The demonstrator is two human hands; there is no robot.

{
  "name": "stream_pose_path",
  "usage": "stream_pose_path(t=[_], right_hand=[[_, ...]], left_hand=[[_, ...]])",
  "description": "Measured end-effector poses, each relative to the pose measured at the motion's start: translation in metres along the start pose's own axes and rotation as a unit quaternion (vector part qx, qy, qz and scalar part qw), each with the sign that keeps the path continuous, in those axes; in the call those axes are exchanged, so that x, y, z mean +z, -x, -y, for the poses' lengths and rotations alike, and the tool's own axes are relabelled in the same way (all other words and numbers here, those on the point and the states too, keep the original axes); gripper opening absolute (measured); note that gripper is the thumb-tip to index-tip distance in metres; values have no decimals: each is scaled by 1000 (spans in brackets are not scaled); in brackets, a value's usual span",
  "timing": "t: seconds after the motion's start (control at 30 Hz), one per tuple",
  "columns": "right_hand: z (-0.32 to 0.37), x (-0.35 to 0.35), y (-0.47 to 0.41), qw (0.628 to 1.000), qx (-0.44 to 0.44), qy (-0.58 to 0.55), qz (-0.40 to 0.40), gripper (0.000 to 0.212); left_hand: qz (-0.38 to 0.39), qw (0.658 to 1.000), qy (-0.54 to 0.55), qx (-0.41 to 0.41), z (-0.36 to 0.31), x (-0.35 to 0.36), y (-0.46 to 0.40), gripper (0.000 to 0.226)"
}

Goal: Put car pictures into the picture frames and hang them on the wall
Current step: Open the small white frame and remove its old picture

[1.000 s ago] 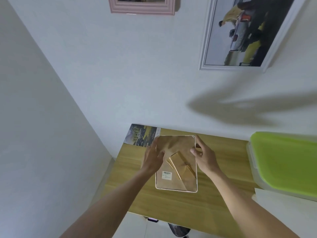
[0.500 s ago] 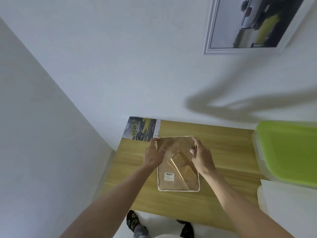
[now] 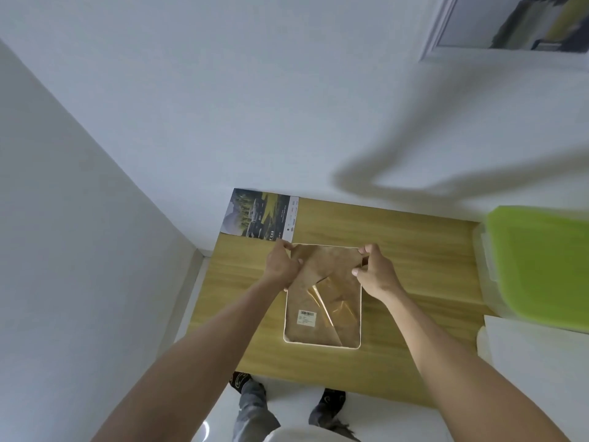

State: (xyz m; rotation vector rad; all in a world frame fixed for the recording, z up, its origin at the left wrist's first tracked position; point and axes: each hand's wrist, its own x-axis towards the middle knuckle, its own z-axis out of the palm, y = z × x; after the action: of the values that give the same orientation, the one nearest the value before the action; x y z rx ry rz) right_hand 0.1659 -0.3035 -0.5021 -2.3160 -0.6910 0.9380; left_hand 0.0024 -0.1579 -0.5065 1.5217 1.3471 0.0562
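Both hands work at the far edge of a face-down picture frame with a brown backing board and thin white rim (image 3: 322, 314): the left hand (image 3: 282, 266) pinches its top-left corner, the right hand (image 3: 376, 272) pinches the top-right. The frame lies on a light wooden tabletop (image 3: 414, 250) set against a white wall (image 3: 255, 106). A printed car picture (image 3: 259, 216) lies just beyond the frame; a clear storage box with a lime-green lid (image 3: 541, 266) stands to the right.

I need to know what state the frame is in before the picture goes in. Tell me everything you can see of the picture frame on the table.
The picture frame lies face down and flat on the wooden table, upright rectangle, thin white rim with rounded corners. Its brown board back carries a small barcode sticker and a fold-out stand. The left hand and right hand hold its far corners, seemingly working the back. The car picture lies beside its far left corner.
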Motion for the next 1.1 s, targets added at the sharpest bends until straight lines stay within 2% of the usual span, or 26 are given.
stream_pose_path(t=[0.07, 0.17, 0.27, 0.37, 0.47, 0.6, 0.8, 0.87, 1.0, 1.1], right_hand=[[0, -4, -6, 999, 23, -16, 24, 31], [-7, -8, -12, 996, 43, -54, 56, 9], [-20, -4, -12, 994, 53, -84, 54, 25], [-29, 4, -9, 994, 79, -68, 33, 14], [-33, 11, -9, 995, 84, -55, 15, 15], [-37, 17, -10, 991, 103, -91, 2, 11], [-43, 20, -7, 985, 118, -126, 2, 13], [-43, 21, -6, 984, 115, -136, 3, 13], [-43, 20, -8, 983, 127, -133, 12, 14], [-40, 13, -7, 980, 136, -143, 26, 15]], left_hand=[[15, 999, 16, -29, 1, 0, -5, 24], [35, 998, 30, -46, -1, -2, -8, 12], [37, 997, 39, -49, -4, 0, -11, 14], [33, 997, 45, -58, -4, 3, -12, 15], [2, 998, 38, -59, 0, 8, -17, 15], [-47, 998, 17, -30, 8, 12, -18, 19], [20, 995, 84, -54, 26, 4, -13, 28], [40, 993, 95, -63, 30, 2, -12, 25], [40, 997, 47, -38, 33, 2, -8, 18], [57, 998, 17, -28, 31, 7, -4, 24]])
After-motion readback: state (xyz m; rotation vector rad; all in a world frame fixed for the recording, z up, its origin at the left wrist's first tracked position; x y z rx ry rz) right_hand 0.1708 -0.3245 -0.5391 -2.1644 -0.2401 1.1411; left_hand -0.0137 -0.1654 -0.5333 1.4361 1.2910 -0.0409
